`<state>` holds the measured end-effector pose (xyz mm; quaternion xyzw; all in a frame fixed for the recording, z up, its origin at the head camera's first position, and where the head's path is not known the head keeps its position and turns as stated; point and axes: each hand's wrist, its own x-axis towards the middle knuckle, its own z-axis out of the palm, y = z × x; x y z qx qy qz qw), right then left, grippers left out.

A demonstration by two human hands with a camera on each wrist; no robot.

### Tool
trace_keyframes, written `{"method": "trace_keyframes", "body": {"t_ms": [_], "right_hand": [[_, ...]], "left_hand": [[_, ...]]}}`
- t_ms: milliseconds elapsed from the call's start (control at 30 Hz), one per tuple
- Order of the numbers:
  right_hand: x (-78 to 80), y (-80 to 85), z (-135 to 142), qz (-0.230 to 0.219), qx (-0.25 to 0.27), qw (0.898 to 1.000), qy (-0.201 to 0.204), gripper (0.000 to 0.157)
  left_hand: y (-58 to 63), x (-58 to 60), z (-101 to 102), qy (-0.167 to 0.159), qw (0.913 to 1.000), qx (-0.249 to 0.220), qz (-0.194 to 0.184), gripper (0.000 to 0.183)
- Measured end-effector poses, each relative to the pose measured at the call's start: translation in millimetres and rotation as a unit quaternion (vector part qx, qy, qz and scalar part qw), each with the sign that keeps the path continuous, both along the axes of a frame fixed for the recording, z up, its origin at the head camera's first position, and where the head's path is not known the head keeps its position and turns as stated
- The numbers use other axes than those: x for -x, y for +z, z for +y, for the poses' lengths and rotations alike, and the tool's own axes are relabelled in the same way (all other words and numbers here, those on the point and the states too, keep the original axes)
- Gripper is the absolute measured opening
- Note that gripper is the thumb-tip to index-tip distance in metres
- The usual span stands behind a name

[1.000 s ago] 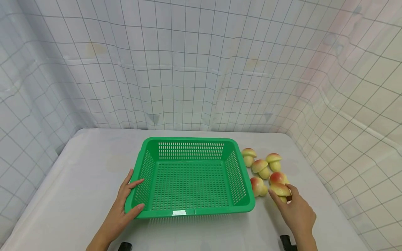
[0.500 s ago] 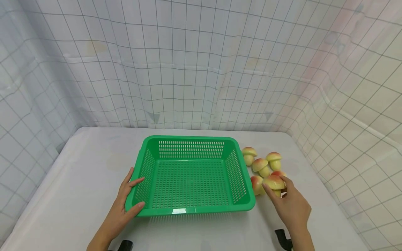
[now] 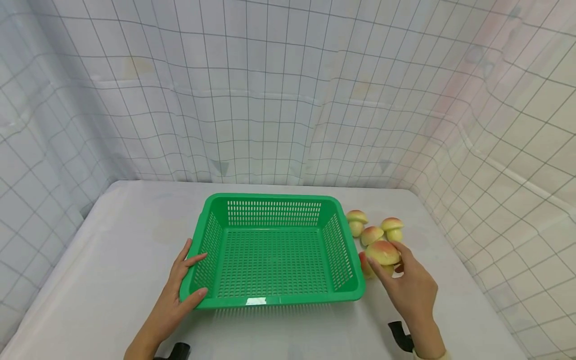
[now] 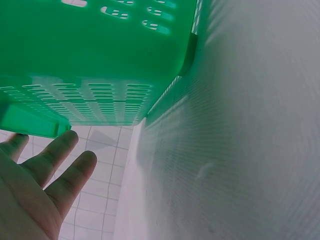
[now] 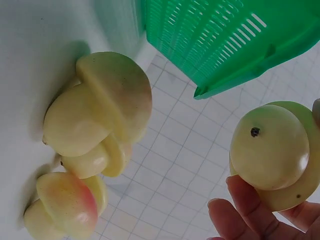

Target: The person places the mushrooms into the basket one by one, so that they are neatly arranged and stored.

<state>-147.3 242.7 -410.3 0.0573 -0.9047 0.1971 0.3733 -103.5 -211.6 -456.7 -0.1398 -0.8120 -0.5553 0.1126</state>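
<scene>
A green plastic basket (image 3: 274,265) with slotted walls sits on the white-covered table, nothing inside it. My left hand (image 3: 173,295) rests on its left rim, thumb and one finger laid over the edge; other fingers stretch along the outside, fairly straight in the left wrist view. To the basket's right, my right hand (image 3: 411,282) pinches a toy mushroom (image 3: 383,252) with a yellow, red-tinged cap. In the right wrist view, the held mushroom's rounded stem (image 5: 270,147) faces the camera, above the table. Several similar mushrooms (image 3: 393,230) lie just beyond it, some partly hidden.
White curtains (image 3: 265,95) with a grid pattern enclose the table (image 3: 121,240) at the back and sides. One mushroom (image 3: 357,222) lies close against the basket's right wall. Black wrist-mounted parts (image 3: 400,336) show below the hands.
My right hand has lifted the mushroom and carried it left and away from me, closer to the basket's right rim. The left hand stays at the left rim.
</scene>
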Motion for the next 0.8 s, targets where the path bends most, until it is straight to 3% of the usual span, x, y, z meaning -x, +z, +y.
{"method": "trace_keyframes", "body": {"t_ms": [200, 567, 800], "right_hand": [[4.9, 7.3, -7.7, 0.026, -0.015, 0.999, 0.037, 0.063], [11.6, 13.9, -24.2, 0.032, -0.010, 0.993, 0.110, 0.061], [14.4, 18.9, -34.6, -0.007, 0.018, 0.983, 0.180, 0.065]], "left_hand": [[0.5, -0.2, -0.1, 0.002, 1.0000, -0.004, 0.002, 0.062], [-0.1, -0.8, -0.8, 0.005, 1.0000, -0.003, -0.004, 0.061], [0.6, -1.2, 0.2, 0.006, 1.0000, -0.001, -0.007, 0.062]]}}
